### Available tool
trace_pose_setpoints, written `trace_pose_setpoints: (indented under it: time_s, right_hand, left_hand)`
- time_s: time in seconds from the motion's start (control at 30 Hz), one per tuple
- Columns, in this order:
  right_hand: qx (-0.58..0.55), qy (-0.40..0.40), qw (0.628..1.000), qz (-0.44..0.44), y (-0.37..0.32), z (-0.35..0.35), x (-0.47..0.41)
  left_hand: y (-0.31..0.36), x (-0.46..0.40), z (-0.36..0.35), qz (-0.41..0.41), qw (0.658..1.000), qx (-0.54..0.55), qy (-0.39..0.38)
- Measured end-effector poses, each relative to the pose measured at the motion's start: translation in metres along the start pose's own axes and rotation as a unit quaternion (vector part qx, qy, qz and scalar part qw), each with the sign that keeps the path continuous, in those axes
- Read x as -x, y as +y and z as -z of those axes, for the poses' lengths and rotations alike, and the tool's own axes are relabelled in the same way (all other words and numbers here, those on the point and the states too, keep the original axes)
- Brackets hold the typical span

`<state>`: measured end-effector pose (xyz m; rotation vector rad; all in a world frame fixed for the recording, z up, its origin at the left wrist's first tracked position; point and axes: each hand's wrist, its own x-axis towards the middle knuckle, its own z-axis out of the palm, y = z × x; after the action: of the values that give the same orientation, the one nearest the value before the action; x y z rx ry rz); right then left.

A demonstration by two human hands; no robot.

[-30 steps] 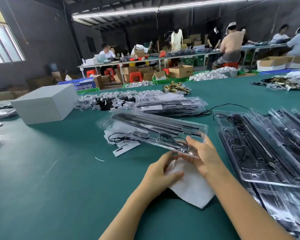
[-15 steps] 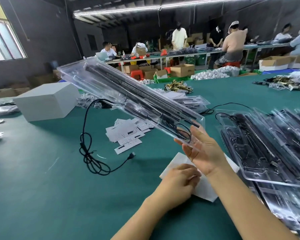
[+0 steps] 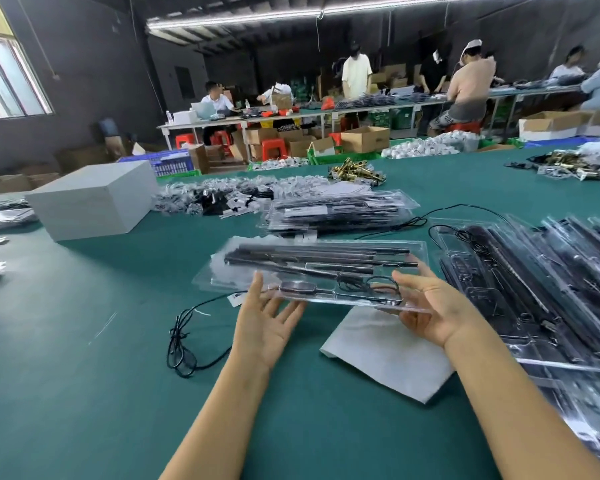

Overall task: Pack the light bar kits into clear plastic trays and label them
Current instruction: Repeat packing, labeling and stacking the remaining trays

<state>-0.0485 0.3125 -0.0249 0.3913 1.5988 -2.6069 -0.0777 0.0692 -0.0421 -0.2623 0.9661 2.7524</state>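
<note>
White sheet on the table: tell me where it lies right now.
In the head view the white sheet lies flat on the green table, right of centre, under the right hand and just left of the tray pile.

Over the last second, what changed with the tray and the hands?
The packed tray was lifted steeply off the table by the right hand, dragging out a black cable, then brought back down level. The left hand left the white sheet and now supports the tray's near edge with straight fingers. The grey box and tray stacks stayed put.
</note>
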Motion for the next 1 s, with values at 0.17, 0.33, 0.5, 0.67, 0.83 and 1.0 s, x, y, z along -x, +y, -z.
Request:
trace_pose_setpoints:
  time_s: [0.17, 0.33, 0.5, 0.67, 0.83, 1.0]
  right_hand:
    - [-0.018, 0.013, 1.000, -0.010, -0.003, 0.004, 0.001]
    - [-0.143, 0.012, 0.990, -0.003, 0.004, -0.007, 0.001]
    - [-0.141, -0.016, 0.990, 0.022, 0.019, -0.024, -0.002]
    - [-0.146, -0.014, 0.988, -0.038, 0.040, -0.042, -0.005]
    - [-0.174, 0.031, 0.984, -0.028, 0.039, -0.032, -0.013]
    - [-0.165, 0.046, 0.985, -0.029, 0.036, -0.027, -0.015]
  left_hand:
    - [0.005, -0.004, 0.005, -0.021, 0.999, 0.025, 0.036]
    - [0.008, -0.003, 0.004, -0.051, 0.996, 0.066, 0.016]
    - [-0.002, -0.004, 0.000, -0.046, 0.998, 0.049, -0.009]
    - [-0.021, 0.001, -0.007, -0.022, 0.997, 0.020, -0.072]
    - [-0.021, 0.003, -0.007, -0.028, 0.995, -0.078, -0.059]
    - [-0.003, -0.001, 0.001, -0.046, 0.998, -0.050, -0.011]
